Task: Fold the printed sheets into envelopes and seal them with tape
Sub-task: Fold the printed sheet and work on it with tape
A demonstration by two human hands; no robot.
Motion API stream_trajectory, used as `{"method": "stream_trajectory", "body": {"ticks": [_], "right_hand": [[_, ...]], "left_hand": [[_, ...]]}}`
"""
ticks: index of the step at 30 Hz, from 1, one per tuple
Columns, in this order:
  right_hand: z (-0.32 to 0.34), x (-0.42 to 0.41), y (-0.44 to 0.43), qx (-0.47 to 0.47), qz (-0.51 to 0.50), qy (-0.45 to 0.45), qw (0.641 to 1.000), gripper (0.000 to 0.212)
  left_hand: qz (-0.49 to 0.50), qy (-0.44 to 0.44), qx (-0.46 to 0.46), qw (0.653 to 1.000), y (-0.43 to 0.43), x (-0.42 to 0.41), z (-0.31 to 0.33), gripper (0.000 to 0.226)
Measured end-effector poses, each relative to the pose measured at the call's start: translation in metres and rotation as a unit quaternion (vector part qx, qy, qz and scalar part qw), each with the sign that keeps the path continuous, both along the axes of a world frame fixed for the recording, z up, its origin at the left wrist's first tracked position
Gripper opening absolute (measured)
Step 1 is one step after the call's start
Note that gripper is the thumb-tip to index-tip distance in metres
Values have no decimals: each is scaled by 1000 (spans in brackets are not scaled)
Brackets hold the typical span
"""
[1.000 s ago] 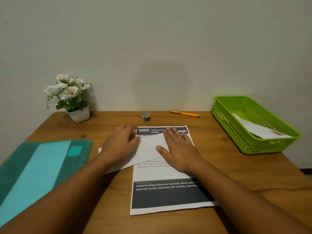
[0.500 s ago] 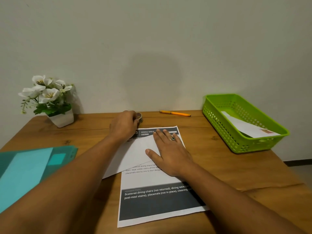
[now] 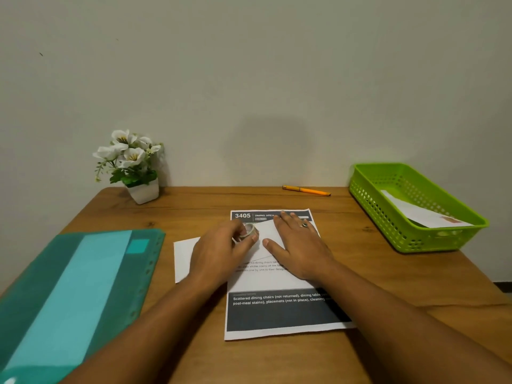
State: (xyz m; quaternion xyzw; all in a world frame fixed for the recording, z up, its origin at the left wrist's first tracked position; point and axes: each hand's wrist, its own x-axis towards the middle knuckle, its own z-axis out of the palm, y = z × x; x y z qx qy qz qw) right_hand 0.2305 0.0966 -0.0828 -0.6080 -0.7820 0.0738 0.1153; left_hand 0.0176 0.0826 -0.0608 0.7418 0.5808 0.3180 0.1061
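At a wooden table (image 3: 401, 273) set against a plain wall, a person works on paper with both hands. A teal folder (image 3: 69, 295) lies at the left edge. A green basket (image 3: 388, 225) on the right holds one white envelope (image 3: 415, 214).

A printed sheet (image 3: 277, 311) headed "3405" lies flat at centre. A folded paper (image 3: 184, 256) rests slantwise across its upper half, with one corner sticking out to the left. A potted plant (image 3: 130, 162) with white flowers stands at the back left.

The left hand (image 3: 219, 253) is over the folded paper with its fingers curled. It pinches a small roll of tape (image 3: 249, 231) between thumb and fingertips, just above the paper and just beside the right thumb. A second ago this hand lay flat on the paper and the tape stood alone at the back of the table, left of the pen. Half a second ago the hand had reached back to it. The roll has now come forward in that hand.

The right hand (image 3: 299, 245) has not shifted. It lies spread with straight fingers, pressing the folded paper down onto the sheet and holding nothing. A ring (image 3: 304, 225) shows on one finger.

An orange pen (image 3: 306, 190) lies by the wall, where it was before.
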Motion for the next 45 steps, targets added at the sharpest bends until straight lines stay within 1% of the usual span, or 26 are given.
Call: {"method": "stream_trajectory", "body": {"ticks": [2,6,8,10,13,15,20,23,33,45], "right_hand": [[3,-1,-5,32,-7,19,999,71],[11,-4,-13,122,8,23,992,42],[12,-6,-18,139,17,33,990,32],[12,-8,-22,132,11,80,988,25],[9,-15,-27,109,-8,203,973,23],[8,-21,-29,102,-1,240,965,21],[9,-34,-33,118,2,227,967,11],[5,-37,-33,139,-2,209,968,9],[-1,-35,-33,178,2,166,970,9],[-5,-35,-33,163,0,174,971,12]], "left_hand": [[6,-4,8,1000,-9,-2,-8,33],[0,2,23,1000,-14,-2,-13,28],[3,10,21,1000,-14,-1,-13,26],[3,7,20,1000,-14,-2,-13,24],[0,12,28,1000,-13,-3,-15,22],[-3,14,29,999,-13,-2,-16,24],[-7,12,35,999,-14,-2,-16,27],[-9,9,38,999,-14,-3,-16,24],[-17,8,53,998,-11,-4,-19,19],[-19,11,60,998,-12,-4,-20,21]]}}
